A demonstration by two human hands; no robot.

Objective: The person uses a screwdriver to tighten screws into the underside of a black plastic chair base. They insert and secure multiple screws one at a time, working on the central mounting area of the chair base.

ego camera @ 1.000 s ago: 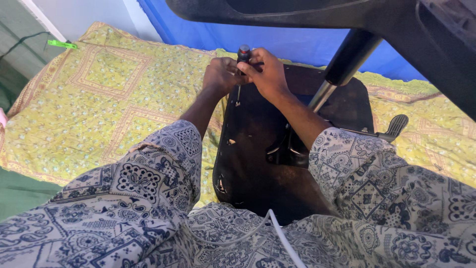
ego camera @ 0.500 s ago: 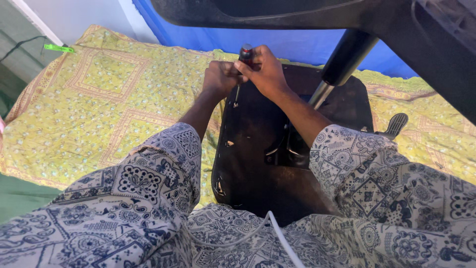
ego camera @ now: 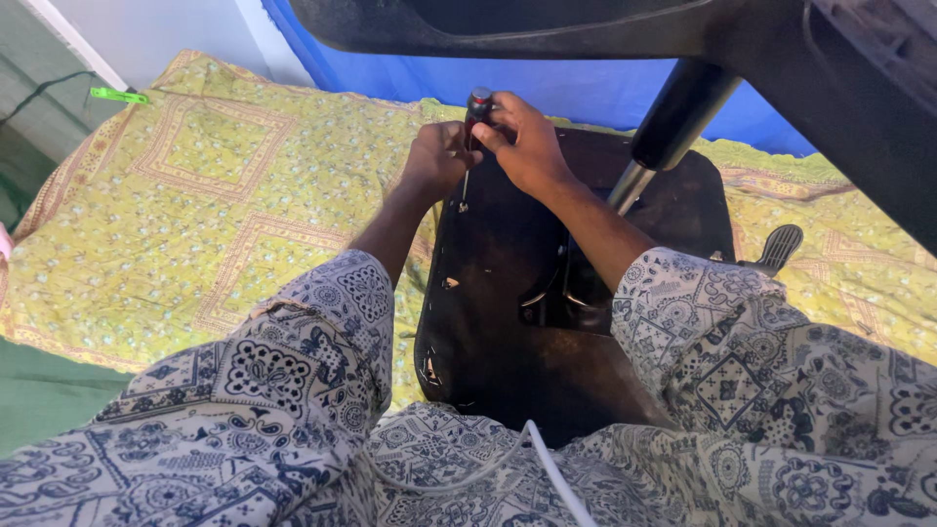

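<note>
Gripping a screwdriver [ego camera: 476,115] upright, right hand [ego camera: 527,146] clenched on handle, left hand [ego camera: 436,161] pinching shaft, over upturned chair seat [ego camera: 508,293].

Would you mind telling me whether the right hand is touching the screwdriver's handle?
Touching. The head view shows the right hand with its fingers wrapped around the screwdriver just below the dark handle top, no gap visible, while the left hand sits beside the shaft.
</note>
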